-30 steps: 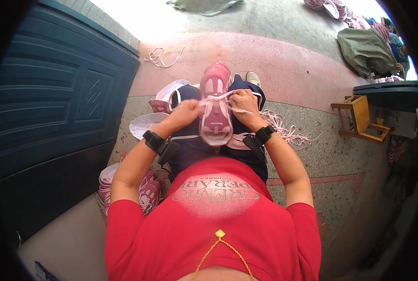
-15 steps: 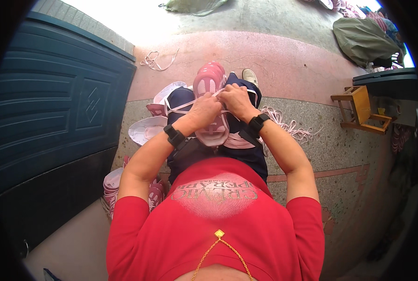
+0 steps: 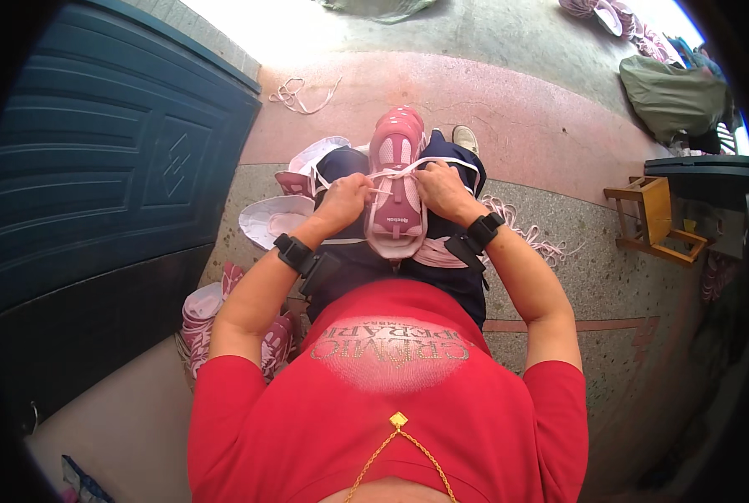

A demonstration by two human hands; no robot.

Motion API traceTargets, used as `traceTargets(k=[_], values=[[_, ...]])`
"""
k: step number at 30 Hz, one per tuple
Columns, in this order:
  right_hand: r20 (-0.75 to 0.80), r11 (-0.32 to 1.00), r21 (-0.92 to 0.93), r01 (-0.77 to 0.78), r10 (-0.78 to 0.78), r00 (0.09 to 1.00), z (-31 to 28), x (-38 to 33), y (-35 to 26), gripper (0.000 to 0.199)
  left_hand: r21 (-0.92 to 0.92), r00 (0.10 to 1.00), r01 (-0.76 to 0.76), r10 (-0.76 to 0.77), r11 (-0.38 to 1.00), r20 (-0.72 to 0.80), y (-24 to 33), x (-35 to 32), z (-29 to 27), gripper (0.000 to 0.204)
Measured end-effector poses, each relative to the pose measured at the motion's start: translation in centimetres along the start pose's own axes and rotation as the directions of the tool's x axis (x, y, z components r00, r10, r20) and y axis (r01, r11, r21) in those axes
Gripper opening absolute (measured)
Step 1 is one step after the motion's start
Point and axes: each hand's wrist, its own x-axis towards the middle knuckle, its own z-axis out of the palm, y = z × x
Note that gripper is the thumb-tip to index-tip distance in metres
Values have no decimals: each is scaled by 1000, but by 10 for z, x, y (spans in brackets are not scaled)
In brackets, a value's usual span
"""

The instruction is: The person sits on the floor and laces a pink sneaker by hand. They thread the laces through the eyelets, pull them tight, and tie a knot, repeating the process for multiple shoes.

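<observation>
A pink and white sneaker (image 3: 396, 220) rests on my lap between my thighs, toe pointing away from me. Across its tongue runs a pale shoelace (image 3: 398, 173), crossed at the middle. My left hand (image 3: 346, 198) pinches the lace at the shoe's left side, and a short lace end sticks out by the fingertips. On the opposite side my right hand (image 3: 444, 191) has its fingers closed on the lace near the crossing. Lengths of lace loop over both thighs. Against my right thigh lies a bundle of pink laces (image 3: 438, 253).
Other pink-and-white shoes (image 3: 275, 216) lie left of my legs, with more shoes (image 3: 200, 323) beside my left hip. Loose laces (image 3: 521, 228) spread over the floor at right; another lace (image 3: 303, 96) lies ahead. A blue door (image 3: 123, 159) bounds the left; a wooden stool (image 3: 655, 218) stands right.
My hands have moved apart from close together over the shoe to its two sides, drawing the lace across the tongue. More of the shoe now shows between them.
</observation>
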Motion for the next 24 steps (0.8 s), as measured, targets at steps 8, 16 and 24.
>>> traceTargets(k=[8,16,24], values=[[-301,957,284,64,26,953,8,-8,-5,16,109,998,-10,16,994,-56,8,3,-6,30],[-367,952,287,105,8,930,11,-9,-9,14,296,972,-127,178,947,-154,1,10,-4,24],[-282,984,33,176,-159,946,2,-6,-14,22,500,938,-156,286,852,-195,9,10,-2,19]])
